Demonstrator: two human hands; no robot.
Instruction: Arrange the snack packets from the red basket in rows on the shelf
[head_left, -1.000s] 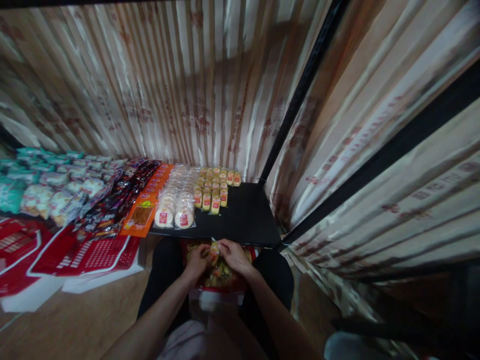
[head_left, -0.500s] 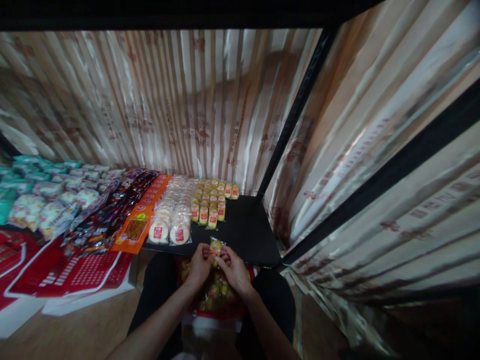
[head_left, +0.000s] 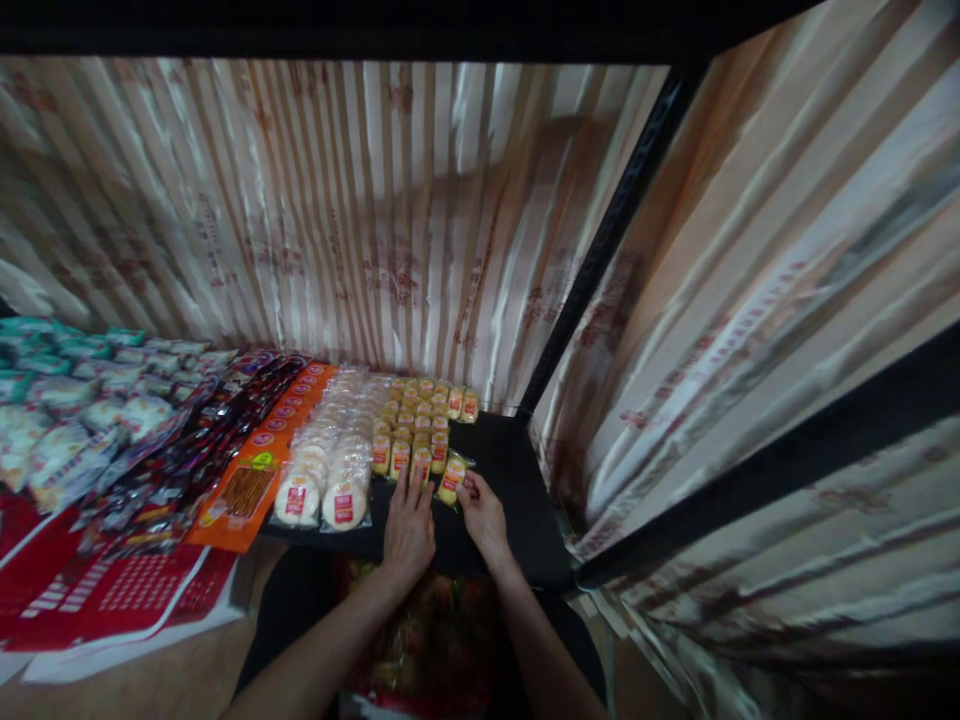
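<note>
My left hand [head_left: 409, 525] lies flat on the black shelf [head_left: 510, 500], fingers stretched out and touching the front packets of the yellow snack rows [head_left: 420, 420]. My right hand [head_left: 484, 515] rests beside it, fingertips pinching a small yellow snack packet [head_left: 452, 478] with a red label, laid at the front right end of those rows. Between my knees sits a red bag [head_left: 427, 640] with more of the same packets.
Left of the yellow rows lie round white cakes in clear wrap [head_left: 330, 470], an orange packet row [head_left: 255, 470], dark packets [head_left: 180, 450] and teal-white packets [head_left: 52, 400]. Red printed cartons [head_left: 112, 590] lie on the floor. Striped foil curtains [head_left: 375, 220] and a black post [head_left: 600, 240] enclose the shelf.
Both hands rose from the red bag with one yellow packet and carried it forward onto the shelf. The left hand opened flat; the view tilted down and closer.
</note>
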